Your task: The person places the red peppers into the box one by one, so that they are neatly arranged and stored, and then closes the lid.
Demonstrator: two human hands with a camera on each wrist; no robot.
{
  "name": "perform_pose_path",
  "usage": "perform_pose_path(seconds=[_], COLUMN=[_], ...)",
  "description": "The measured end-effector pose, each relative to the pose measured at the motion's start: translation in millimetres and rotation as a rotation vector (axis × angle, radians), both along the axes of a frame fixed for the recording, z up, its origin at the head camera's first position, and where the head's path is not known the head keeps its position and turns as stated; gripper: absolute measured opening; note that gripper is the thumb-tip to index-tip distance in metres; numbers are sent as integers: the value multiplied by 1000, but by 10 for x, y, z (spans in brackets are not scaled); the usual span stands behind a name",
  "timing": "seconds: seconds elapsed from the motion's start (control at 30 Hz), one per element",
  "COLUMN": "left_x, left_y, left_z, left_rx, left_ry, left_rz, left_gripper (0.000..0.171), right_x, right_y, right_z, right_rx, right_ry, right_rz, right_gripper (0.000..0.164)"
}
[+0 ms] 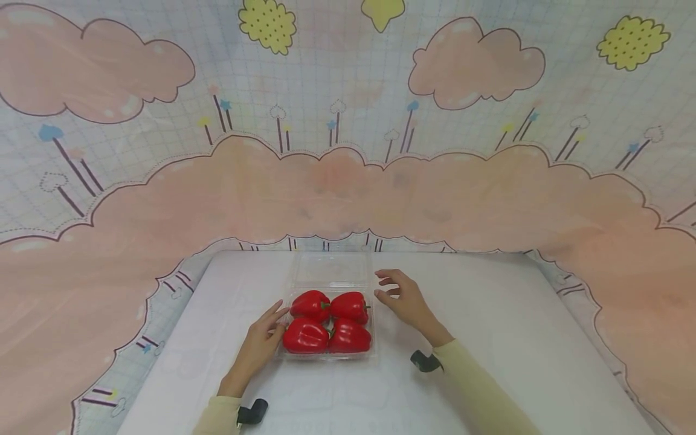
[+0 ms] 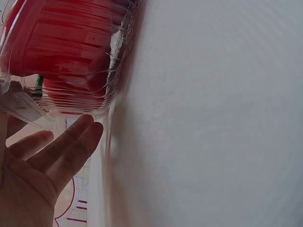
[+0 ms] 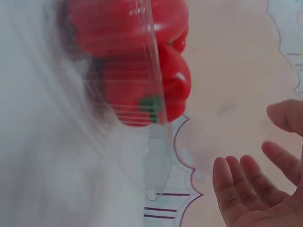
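Observation:
A clear plastic clamshell box [image 1: 329, 357] lies on the table with its lid [image 1: 333, 270] folded back, away from me. Several red bell peppers [image 1: 306, 336] with green stems fill its base in two rows. At the box's left wall is my left hand [image 1: 260, 343], its extended fingers touching or almost touching the plastic; the left wrist view shows the fingertips [image 2: 86, 122] at the ribbed side. My right hand [image 1: 406, 302] hovers off the box's right side near the lid hinge. Its fingers are loosely bent and hold nothing, and a gap separates them from the box in the right wrist view.
The white tabletop [image 1: 489, 338] extends to both sides of the box. Behind it hangs a cloth [image 1: 348, 193] printed with pink clouds, which also drapes along the table's left and right edges. A dark wrist camera [image 1: 426, 361] sits at each sleeve cuff.

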State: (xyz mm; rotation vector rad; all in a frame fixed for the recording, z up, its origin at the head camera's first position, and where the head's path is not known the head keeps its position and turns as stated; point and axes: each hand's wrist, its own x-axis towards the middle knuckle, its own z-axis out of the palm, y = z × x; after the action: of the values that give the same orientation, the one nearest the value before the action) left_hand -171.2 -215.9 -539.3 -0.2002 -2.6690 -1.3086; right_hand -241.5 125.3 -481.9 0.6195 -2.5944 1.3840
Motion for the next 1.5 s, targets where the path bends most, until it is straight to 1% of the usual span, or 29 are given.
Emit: perform_pose_path(seconds=[0.13, 0.27, 0.4, 0.57, 0.87, 0.93, 1.1, 1.3, 1.4, 1.5], left_x=[-2, -8, -15, -19, -13, -13, -10, 1, 2, -1], left_y=[-3, -3, 1, 10, 13, 13, 14, 8, 6, 7], left_z=[3, -3, -22, -26, -2, 3, 15, 19, 17, 18], left_rx=[0, -4, -3, 0, -6, -9, -12, -12, -6, -3], left_ry=[-6, -12, -12, -8, -16, -10, 10, -3, -6, -8], left_rz=[2, 5, 3, 2, 8, 10, 14, 11, 11, 11], left_gripper=[38, 39, 38, 38, 38, 38, 38, 39, 39, 39], right_x=[-124, -266, -385, -472, -636, -674, -758, -821, -836, -865], right_y=[-14, -32, -49, -78, -126, -129, -143, -171, -185, -198], right_z=[-21, -43, -92, -150, -245, -267, -298, -342, -363, -393], right_rx=[-43, -79, -67, -33, -43, -53, -143, -245, -259, -232], right_ry=[-81, -156, -192, -246, -295, -319, -398, -480, -509, -533], right_rz=[-57, -85, -111, -148, -192, -194, -171, -156, -163, -173], right_gripper=[44, 45, 47, 51, 55, 56, 59, 60, 60, 59])
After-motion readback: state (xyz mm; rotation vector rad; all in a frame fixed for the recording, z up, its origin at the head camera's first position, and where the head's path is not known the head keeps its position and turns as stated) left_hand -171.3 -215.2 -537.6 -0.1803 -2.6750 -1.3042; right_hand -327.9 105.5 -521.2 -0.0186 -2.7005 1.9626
